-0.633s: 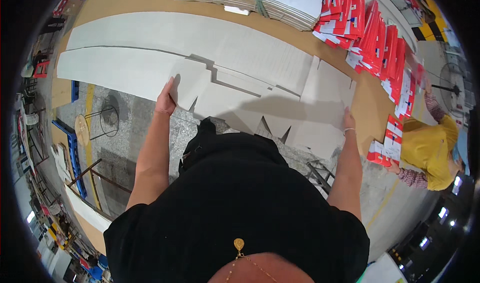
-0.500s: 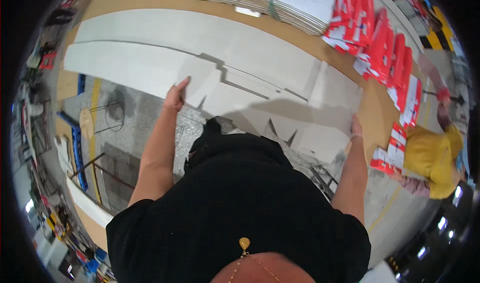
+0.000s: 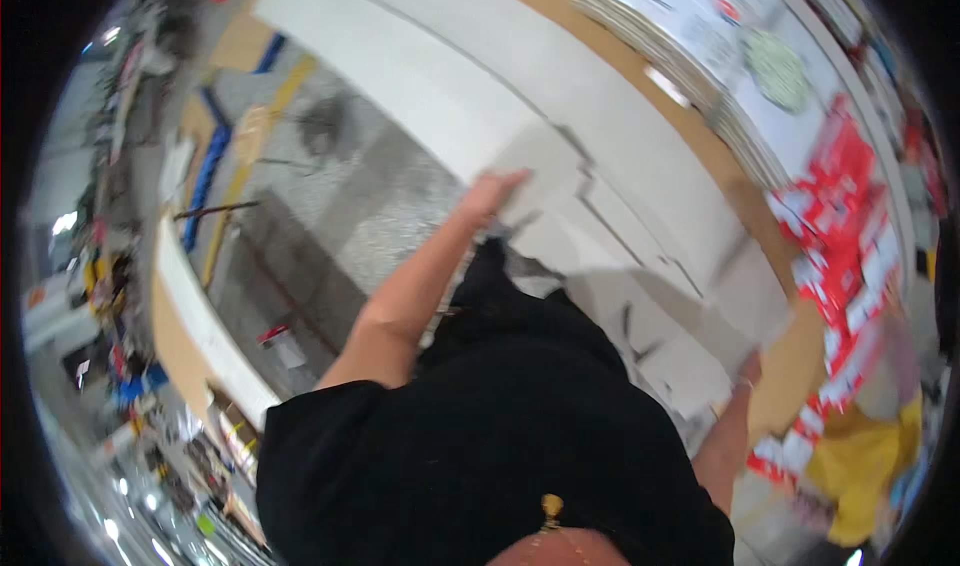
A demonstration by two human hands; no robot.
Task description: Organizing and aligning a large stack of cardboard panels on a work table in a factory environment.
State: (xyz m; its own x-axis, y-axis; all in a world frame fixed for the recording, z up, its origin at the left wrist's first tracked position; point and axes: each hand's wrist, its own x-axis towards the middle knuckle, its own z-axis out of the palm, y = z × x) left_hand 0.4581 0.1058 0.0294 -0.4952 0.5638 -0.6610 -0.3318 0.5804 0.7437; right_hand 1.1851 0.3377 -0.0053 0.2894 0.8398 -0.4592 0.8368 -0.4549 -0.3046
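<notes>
A long white cardboard sheet [image 3: 420, 76] with cut slots and folded flaps lies across the tan work surface [image 3: 770, 216] in front of me. My left hand [image 3: 490, 198] grips its near edge around the middle, thumb on top and the other fingers mostly hidden underneath. At the sheet's right end, my right hand [image 3: 749, 369] holds the edge, slightly blurred. Dark notches show along the near side, between my hands.
Beyond the sheet sits a stack of flat white boards [image 3: 680, 66] with a pale green bundle [image 3: 775, 69] on top. Red-and-white packages [image 3: 845, 216] lie at the right. A person in yellow [image 3: 850, 466] is nearby. A blue metal frame [image 3: 205, 156] stands at left.
The whole view has turned, so the sheet now slants down to the right. Both hands stay on its edge and appear farther right and lower in the picture.
</notes>
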